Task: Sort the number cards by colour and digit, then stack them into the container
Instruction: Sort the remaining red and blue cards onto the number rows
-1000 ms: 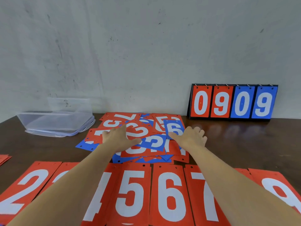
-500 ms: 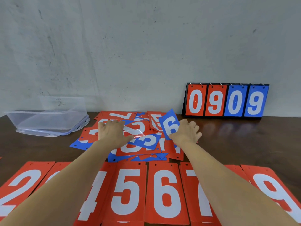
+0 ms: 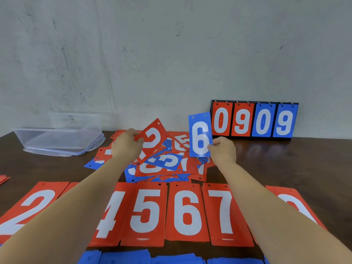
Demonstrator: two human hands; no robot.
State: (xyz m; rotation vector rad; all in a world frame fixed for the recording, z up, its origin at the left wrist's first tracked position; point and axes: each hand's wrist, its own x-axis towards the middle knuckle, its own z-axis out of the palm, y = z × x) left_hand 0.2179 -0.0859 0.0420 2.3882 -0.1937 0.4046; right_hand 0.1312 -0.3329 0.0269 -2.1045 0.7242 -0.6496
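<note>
My right hand (image 3: 222,151) pinches a blue 6 card (image 3: 200,136) and holds it upright above the table. My left hand (image 3: 125,145) grips a red card (image 3: 152,139) with a white digit, tilted and lifted off the mixed pile of red and blue cards (image 3: 167,164) at the table's middle. A row of sorted red cards showing 2, 4, 5, 6, 7 (image 3: 146,212) lies near me. Blue cards (image 3: 125,257) lie along the bottom edge. The clear plastic container (image 3: 59,138) stands at the back left.
A black flip scoreboard (image 3: 254,121) reading 0 9 0 9 leans against the grey wall at the back right. Another red card (image 3: 3,179) peeks in at the left edge. The dark wooden table (image 3: 285,164) is bare at the right.
My right hand raised the blue 6 from the pile until it stands upright. My left hand, earlier flat on the pile, now grips a red card and lifts it.
</note>
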